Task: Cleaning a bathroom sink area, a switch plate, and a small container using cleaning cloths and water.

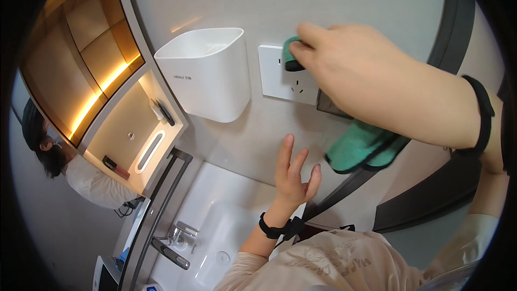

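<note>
My right hand (pixel 350 62) reaches in from the right and is closed on a green cloth (pixel 362 145) with black edging. A folded bit of the cloth pokes out from its fingertips against a white wall socket plate (pixel 272 73), covering part of it; the rest hangs down below the wrist. Lower down, my left hand (pixel 293 180) is raised near the wall with fingers spread and nothing in them. Both wrists wear black bands. A dark box-like fitting (pixel 329 103) beside the socket plate is mostly hidden behind my right hand.
Left of the socket, a white open-topped holder (pixel 210 78) is fixed to the wall. A lit mirror cabinet (pixel 97 37) with a shelf niche stands further left. Below are a white washbasin (pixel 215 226), a chrome faucet (pixel 175 237) and a grey rail (pixel 161 205). A dark door frame (pixel 458 27) borders the right.
</note>
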{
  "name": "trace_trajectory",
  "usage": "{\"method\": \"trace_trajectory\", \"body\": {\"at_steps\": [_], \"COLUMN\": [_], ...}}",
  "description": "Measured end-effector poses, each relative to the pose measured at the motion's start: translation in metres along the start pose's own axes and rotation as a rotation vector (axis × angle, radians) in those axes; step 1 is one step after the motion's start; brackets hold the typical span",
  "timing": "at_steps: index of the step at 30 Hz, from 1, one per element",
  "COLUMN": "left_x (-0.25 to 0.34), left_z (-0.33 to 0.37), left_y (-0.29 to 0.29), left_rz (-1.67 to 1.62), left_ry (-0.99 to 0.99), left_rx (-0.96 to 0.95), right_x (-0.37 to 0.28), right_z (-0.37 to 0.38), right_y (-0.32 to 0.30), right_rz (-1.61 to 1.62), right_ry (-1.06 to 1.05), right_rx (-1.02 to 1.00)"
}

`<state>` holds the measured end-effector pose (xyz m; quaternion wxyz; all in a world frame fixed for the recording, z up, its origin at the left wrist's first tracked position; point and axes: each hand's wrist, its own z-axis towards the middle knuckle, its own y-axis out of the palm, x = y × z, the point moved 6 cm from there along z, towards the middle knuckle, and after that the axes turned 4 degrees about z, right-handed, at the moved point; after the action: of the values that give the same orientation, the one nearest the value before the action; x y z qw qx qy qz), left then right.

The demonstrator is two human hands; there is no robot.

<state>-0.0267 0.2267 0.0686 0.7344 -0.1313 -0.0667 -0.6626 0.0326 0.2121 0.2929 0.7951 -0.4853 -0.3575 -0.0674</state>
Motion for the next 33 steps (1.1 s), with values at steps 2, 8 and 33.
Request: {"method": "trace_trajectory", "body": {"at_steps": [2, 8, 33], "left_x": [0.000, -0.001, -0.002], "left_z": [-0.002, -0.003, -0.002], "left_y": [-0.004, -0.014, 0.013], "left_rz": [0.018, 0.047, 0.017], "left_ry": [-0.006, -0.008, -0.024], "left_rx": [-0.011, -0.013, -0.023], "right_x": [0.000, -0.010, -0.034], "right_z": [0.000, 0.005, 0.052], "right_y": [-0.002, 0.001, 0.030], "right_rz": [0.010, 0.048, -0.293], "right_ry": [0.021, -0.067, -0.163], "right_rx": [-0.005, 0.155, 0.173]}}
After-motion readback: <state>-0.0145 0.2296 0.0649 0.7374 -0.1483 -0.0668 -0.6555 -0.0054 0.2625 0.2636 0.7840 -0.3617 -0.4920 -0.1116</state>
